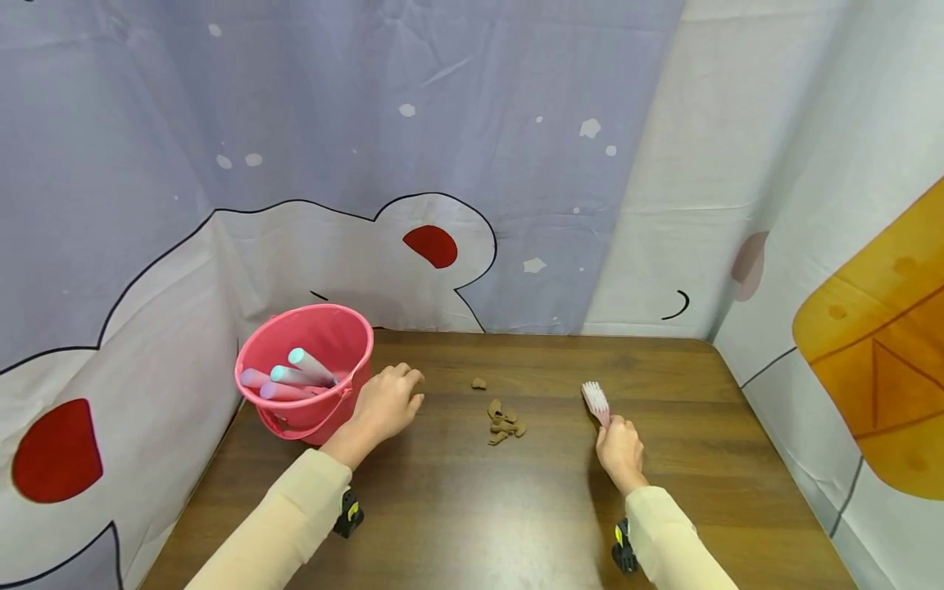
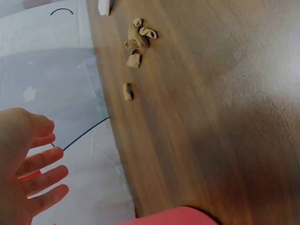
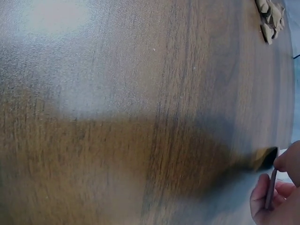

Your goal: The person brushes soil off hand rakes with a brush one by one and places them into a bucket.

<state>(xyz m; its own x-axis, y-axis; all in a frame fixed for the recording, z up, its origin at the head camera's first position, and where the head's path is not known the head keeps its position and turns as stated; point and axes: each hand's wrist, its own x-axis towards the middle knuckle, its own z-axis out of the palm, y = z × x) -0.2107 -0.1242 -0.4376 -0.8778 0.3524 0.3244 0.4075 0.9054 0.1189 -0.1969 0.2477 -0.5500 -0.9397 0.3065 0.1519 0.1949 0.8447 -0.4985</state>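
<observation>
My right hand (image 1: 620,449) grips the pink handle of a small brush (image 1: 596,400) with white bristles. Its head points away from me, over the right part of the table. In the right wrist view, fingers and thumb close round the thin handle (image 3: 270,190). My left hand (image 1: 388,401) is beside the pink bucket (image 1: 304,373), holding nothing, its fingers loosely bent and spread. Between both hands lies a small heap of brown, curled pieces (image 1: 505,426), with one single piece (image 1: 478,383) apart behind it. What the pieces are made of I cannot tell.
Several light blue and purple tube-like things (image 1: 291,378) stand inside the bucket at the table's left back. The wooden table (image 1: 457,508) ends at a printed cloth (image 1: 531,270) hanging behind it and at both sides.
</observation>
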